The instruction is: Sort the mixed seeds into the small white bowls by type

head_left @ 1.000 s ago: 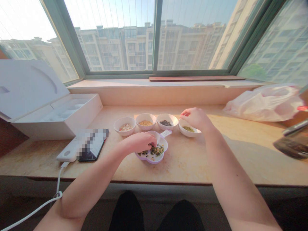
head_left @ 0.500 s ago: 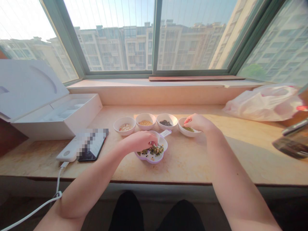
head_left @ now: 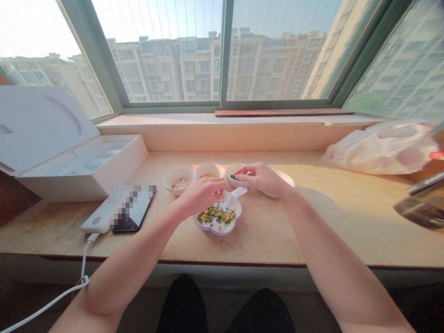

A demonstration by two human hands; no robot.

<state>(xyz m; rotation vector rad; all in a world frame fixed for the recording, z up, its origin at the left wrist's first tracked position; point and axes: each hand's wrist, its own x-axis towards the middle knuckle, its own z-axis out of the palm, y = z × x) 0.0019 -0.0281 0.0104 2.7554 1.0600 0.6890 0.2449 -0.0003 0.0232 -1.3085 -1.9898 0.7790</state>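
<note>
Lilac, plastic-looking edging runs round the white lobed dish [head_left: 222,232], which sits on the tabletop [head_left: 263,240] and serves as the landmark for everything else. Mixed beans and grains [head_left: 218,214] lie loose across its lobes, and its short handle [head_left: 239,192] points away from the person, slanting right. Above the dish's far left part hangs the left hand [head_left: 204,194], fingers bent and the tips drawn near one another; whether anything is pinched between them I cannot tell. Beyond the dish and a little to its right, the right hand [head_left: 265,178] reaches over the bowl of dark beans [head_left: 237,168], fingers curved with the tips at its contents; again, any grip is too small to make out. Behind the dish to the left are the bowl of golden grains [head_left: 210,168] and, further left, the bowl of pale flakes [head_left: 180,172]; a fourth bowl [head_left: 287,178], to the dish's right, is partly hidden by the right hand. I would judge the dish light and stiff, best held by its handle or outer rim and kept level; the beans look hard, smooth and apt to roll, so a few between thumb and forefinger suits them.
</note>
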